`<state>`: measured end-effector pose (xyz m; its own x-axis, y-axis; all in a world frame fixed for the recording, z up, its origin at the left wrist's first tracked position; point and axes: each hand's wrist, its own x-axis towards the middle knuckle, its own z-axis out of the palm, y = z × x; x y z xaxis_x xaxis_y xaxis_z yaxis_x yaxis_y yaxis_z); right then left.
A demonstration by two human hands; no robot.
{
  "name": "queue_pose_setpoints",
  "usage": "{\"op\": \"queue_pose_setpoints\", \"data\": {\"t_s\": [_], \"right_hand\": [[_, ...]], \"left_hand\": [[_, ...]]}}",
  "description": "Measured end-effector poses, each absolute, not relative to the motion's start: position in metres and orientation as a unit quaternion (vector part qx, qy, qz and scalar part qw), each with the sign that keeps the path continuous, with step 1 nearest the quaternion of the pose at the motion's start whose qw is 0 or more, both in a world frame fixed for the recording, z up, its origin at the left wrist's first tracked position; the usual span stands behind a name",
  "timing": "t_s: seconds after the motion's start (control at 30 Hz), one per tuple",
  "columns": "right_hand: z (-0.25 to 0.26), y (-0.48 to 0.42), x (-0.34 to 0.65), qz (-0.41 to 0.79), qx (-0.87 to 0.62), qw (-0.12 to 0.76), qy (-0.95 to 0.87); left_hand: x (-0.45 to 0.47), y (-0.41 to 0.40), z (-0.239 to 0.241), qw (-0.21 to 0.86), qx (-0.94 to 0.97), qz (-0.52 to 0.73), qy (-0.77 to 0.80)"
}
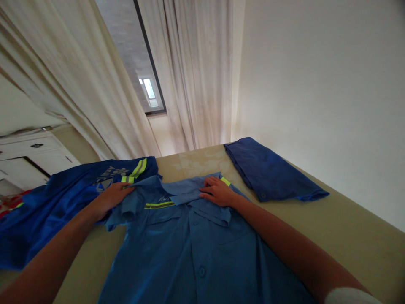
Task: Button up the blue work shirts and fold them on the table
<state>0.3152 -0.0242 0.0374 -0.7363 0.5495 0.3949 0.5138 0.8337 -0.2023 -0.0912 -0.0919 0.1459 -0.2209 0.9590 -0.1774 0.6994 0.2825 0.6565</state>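
One shirt | left hand: apparently pinching | right hand: at collar

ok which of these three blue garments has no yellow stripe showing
The dark navy garment on the right. It looks plain, while the paler blue shirt in the middle and the bright blue garment on the left both show yellow-green stripes.

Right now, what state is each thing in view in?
Blue shirt: laid out, front up
Navy garment: folded, lying flat
Bright blue striped garment: rumpled
Curtains: parted
White cabinet: open or shut unclear
Left hand: pinching shirt's shoulder
Right hand: on shirt's collar
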Motion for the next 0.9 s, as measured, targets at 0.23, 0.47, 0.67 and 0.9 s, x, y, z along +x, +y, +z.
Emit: {"op": "queue_pose_setpoints", "data": {"t_s": [0.23, 0.47, 0.67, 0.9], "right_hand": [[0.038, -0.025, 0.315, 0.04, -0.294, 0.215, -0.931], [0.038, -0.024, 0.314, 0.046, -0.305, 0.214, -0.927], [0.034, -0.021, 0.314, 0.053, -0.303, 0.223, -0.925], [0.032, -0.02, 0.313, 0.052, -0.302, 0.23, -0.924]], "left_hand": [[-0.057, -0.108, 0.158, 0.374, 0.562, 0.287, 0.679], [-0.04, -0.167, 0.092, 0.17, 0.785, 0.115, 0.585], [-0.068, -0.175, 0.069, 0.239, 0.787, 0.109, 0.559], [-0.125, -0.175, 0.061, 0.147, 0.782, 0.16, 0.584]]}}
